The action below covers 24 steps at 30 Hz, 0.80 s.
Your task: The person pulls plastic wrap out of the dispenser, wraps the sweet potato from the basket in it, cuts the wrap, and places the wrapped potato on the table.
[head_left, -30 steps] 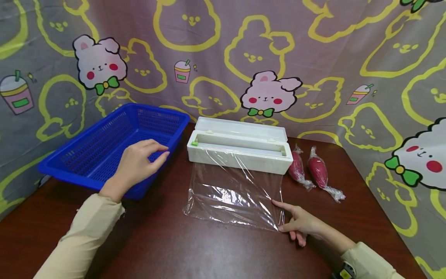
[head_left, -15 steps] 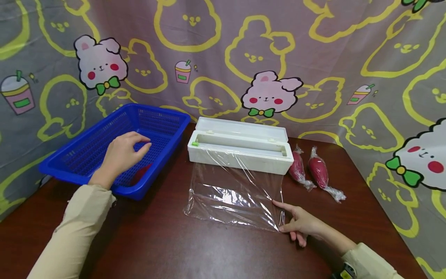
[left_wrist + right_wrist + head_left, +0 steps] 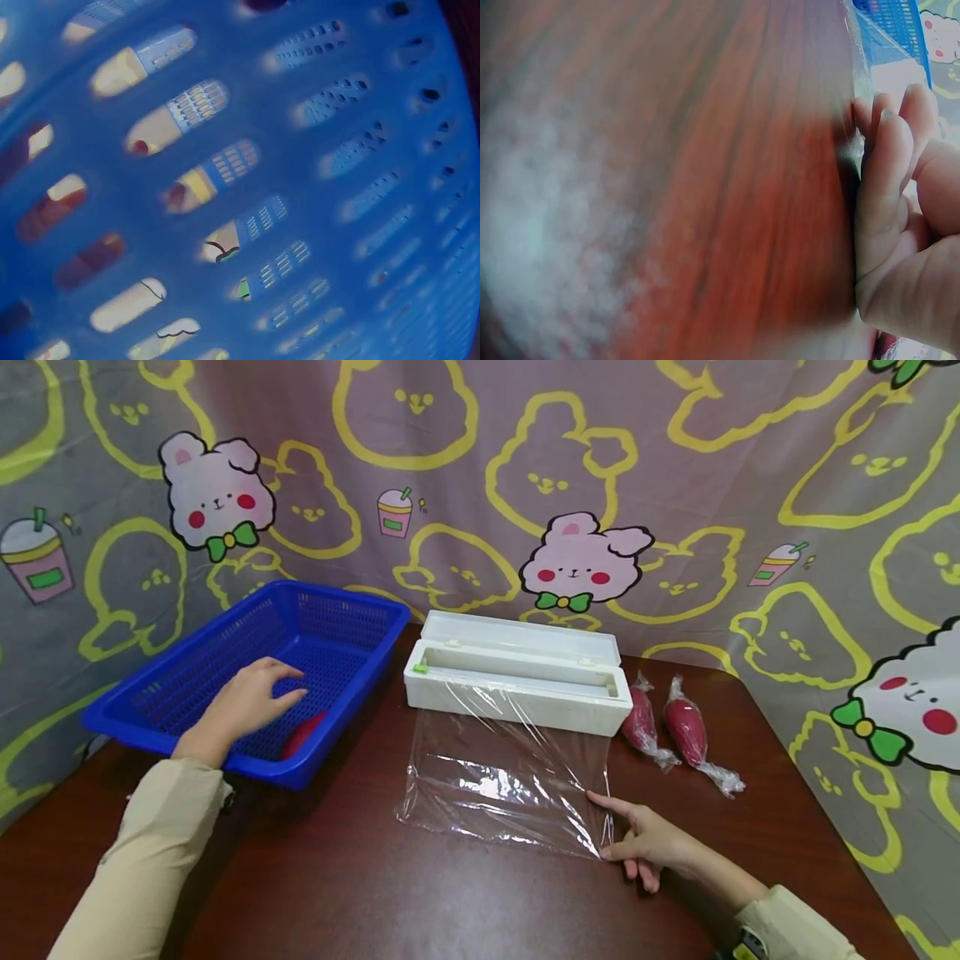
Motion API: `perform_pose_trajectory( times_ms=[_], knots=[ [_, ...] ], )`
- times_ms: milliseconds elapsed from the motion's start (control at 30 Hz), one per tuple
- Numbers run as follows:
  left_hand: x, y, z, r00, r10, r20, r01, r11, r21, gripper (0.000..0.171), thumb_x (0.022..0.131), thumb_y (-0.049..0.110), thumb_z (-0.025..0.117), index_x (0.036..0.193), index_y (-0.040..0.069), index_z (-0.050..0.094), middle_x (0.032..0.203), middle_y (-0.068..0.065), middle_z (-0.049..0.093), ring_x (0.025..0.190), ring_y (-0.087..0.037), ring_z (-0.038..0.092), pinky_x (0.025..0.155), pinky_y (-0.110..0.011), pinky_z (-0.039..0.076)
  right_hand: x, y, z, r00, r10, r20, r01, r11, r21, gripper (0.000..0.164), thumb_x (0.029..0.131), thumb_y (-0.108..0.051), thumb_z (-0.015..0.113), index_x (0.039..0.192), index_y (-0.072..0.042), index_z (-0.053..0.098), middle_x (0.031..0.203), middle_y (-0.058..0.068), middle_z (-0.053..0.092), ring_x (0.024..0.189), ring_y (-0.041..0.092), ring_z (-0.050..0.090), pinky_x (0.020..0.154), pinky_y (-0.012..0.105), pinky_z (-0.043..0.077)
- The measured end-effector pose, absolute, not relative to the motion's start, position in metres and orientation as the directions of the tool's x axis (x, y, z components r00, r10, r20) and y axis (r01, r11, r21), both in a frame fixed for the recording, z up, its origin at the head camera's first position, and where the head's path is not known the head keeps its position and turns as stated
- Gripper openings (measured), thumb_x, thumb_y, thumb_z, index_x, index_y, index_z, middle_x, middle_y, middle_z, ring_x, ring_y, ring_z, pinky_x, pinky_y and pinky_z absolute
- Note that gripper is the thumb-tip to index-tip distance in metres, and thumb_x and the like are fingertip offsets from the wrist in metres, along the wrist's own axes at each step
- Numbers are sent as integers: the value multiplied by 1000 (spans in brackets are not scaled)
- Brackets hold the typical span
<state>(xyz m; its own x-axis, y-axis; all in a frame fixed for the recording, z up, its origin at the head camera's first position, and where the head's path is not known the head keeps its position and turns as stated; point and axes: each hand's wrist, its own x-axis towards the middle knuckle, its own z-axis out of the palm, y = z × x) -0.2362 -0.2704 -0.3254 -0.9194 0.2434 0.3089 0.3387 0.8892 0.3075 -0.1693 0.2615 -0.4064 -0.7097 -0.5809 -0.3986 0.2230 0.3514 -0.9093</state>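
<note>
My left hand hangs over the near end of the blue plastic basket, thumb and fingers apart, holding nothing. Beside it, inside the basket, lies a smooth red object, partly hidden by the basket wall. A sheet of clear cling film runs out of a white cling film dispenser onto the table. My right hand rests at the sheet's near right corner. Its index finger and thumb touch the film's edge some way apart. In the left wrist view, the slotted basket wall fills the picture and hides the hand.
Two red, tapered objects in twisted film, a left one and a right one, lie right of the dispenser. Its lid stands raised at the back. A patterned curtain encloses the brown table.
My left hand has moved left and slightly down over the basket, and the red object inside has come into view. My right hand and the film have stayed put.
</note>
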Motion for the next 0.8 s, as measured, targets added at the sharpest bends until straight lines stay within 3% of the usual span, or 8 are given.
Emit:
perform_pose_trajectory(
  times_ms=[300,567,800],
  knots=[
    [-240,-276,-327,-970,223,95,241,917,317,47,85,21,58,113,-16,48,113,-38,42,109,-49,34,89,-57,29,-170,261,-406,-712,-582,-392,221,345,-912,79,83,-12,63,143,-7,11,50,5,52,34,10,50,33,23,41],
    [-242,-282,-331,-978,206,-8,195,939,283,55,84,24,57,112,-22,43,108,-40,46,105,-53,35,88,-56,31,-169,262,-406,-713,-583,-390,219,343,-913,79,83,-12,62,143,-6,11,50,6,52,35,10,51,33,23,41],
    [-241,-283,-330,-976,195,-99,154,934,323,57,86,24,54,113,-24,39,112,-44,40,106,-55,35,88,-56,31,-169,261,-406,-711,-589,-384,217,335,-917,79,83,-11,63,143,-5,10,51,5,53,35,10,51,34,23,42]
  ],
)
